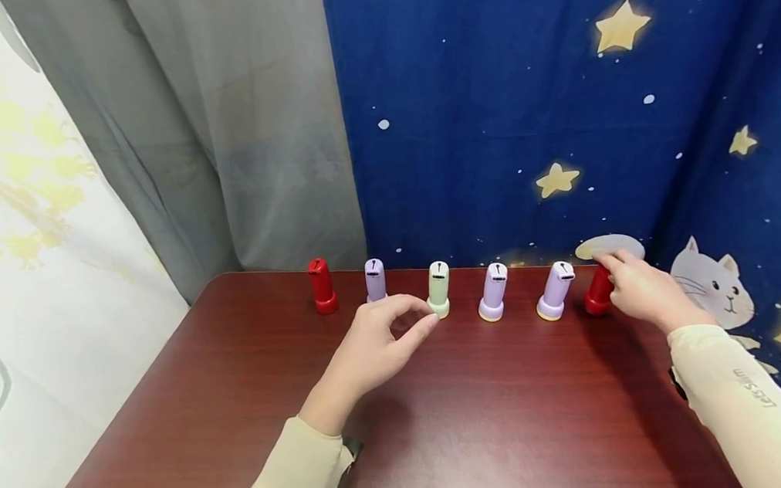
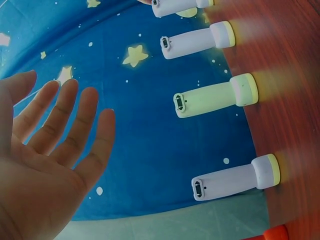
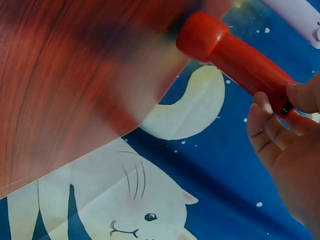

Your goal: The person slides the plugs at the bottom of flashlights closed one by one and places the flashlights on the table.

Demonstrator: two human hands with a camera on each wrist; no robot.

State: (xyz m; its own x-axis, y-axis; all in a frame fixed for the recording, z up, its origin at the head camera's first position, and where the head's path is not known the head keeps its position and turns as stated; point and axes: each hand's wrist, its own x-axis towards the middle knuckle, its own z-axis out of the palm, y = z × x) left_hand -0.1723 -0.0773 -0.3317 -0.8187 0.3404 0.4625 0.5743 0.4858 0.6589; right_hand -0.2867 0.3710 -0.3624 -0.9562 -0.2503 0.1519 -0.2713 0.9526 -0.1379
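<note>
My right hand [image 1: 646, 291] holds a red flashlight [image 1: 600, 289] by its upper end at the right of the row. In the right wrist view, thumb and fingers pinch that narrow end, while the wide head of the red flashlight [image 3: 202, 37] points at the table. My left hand [image 1: 385, 341] hovers in front of the row with loosely bent fingers and nothing in them. Nearest to it are a pale green flashlight [image 1: 439, 290] and a lilac flashlight [image 1: 375, 279], partly covered by the hand. In the left wrist view the green flashlight [image 2: 210, 100] stands apart from the fingers.
Two more lilac flashlights [image 1: 493, 293] [image 1: 556, 291] stand head-down between the green one and my right hand. Another red flashlight [image 1: 322, 287] stands at the left end. A dark red wooden table [image 1: 490, 421] bears them, with a blue star-patterned curtain [image 1: 463, 114] close behind.
</note>
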